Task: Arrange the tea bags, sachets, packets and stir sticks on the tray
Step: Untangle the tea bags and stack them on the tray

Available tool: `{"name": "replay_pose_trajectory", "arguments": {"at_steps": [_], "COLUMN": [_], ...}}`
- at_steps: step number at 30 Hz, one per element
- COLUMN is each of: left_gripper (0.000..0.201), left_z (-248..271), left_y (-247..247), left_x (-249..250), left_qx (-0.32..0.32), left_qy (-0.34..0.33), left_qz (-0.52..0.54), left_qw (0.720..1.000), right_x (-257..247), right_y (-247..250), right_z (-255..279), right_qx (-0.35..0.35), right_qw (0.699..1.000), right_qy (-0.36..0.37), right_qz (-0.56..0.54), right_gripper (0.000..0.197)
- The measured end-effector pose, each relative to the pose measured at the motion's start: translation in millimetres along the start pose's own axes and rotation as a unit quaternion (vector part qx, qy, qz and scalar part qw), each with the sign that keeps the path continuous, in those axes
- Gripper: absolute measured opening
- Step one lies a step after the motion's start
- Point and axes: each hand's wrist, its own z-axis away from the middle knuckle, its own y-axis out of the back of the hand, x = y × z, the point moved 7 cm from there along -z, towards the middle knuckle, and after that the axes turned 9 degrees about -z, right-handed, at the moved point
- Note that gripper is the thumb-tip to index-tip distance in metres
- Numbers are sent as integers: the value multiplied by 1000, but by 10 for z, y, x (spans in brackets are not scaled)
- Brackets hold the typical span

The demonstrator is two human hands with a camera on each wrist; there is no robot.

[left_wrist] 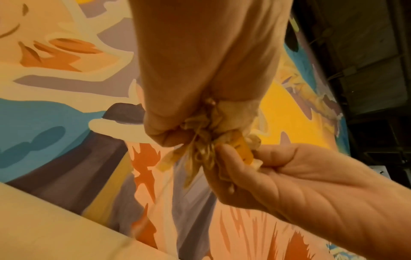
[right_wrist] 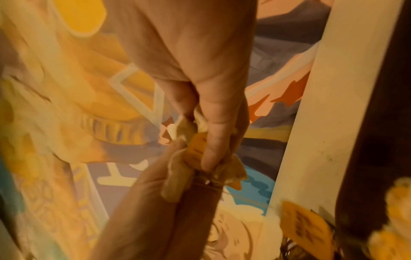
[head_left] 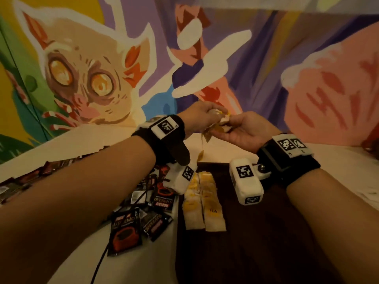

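Both hands are raised above the table and hold one tangled bunch of tea bags (head_left: 221, 120) between them. My left hand (head_left: 209, 113) grips the bunch from the left, and my right hand (head_left: 229, 131) pinches it from below on the right. In the left wrist view the bunch (left_wrist: 209, 140) shows crumpled paper, strings and a yellow tag (left_wrist: 242, 149). A string with a yellow tag (head_left: 200, 155) dangles down from it. Below lies the dark tray (head_left: 266, 232), with two rows of tea bags (head_left: 205, 203) lying on its left part.
Black coffee sachets (head_left: 143, 212) lie in a loose heap on the pale table left of the tray, with more (head_left: 24, 181) along the far left edge. A black cable (head_left: 100, 261) runs under them. A painted mural wall (head_left: 82, 78) stands close behind the table.
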Motion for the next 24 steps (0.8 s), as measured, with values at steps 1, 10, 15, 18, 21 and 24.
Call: {"name": "replay_pose_trajectory", "arguments": {"at_steps": [1,10,15,18,21,24], "left_gripper": [18,31,57,70,79,80], "left_z": [84,637,811,894,995,1047], "left_y": [-61,-292,-226,-242,-340,-424], "left_x": [17,77,-5,-141,-162,-151], "left_qx": [-3,-20,-17,-35,-75,-87], "left_qy": [-1,28,37,48,56,56], "left_qz": [7,184,363,378,424,463], "left_qw": [1000,982,931,924,901,880], "right_x": [21,296,341,357,443,561], "right_y": [-21,-137,-228,-306,-355,-383], "right_z": [89,603,671,711,710,677], "right_qx": [-14,-27,-24,-35,-18,27], "right_qw": [1000,989,990,990,990,982], "right_qy": [4,113,115,118,108,102], "right_qz": [-10,96,83,64,89,159], "right_gripper": [38,15,17,15,13,17]}}
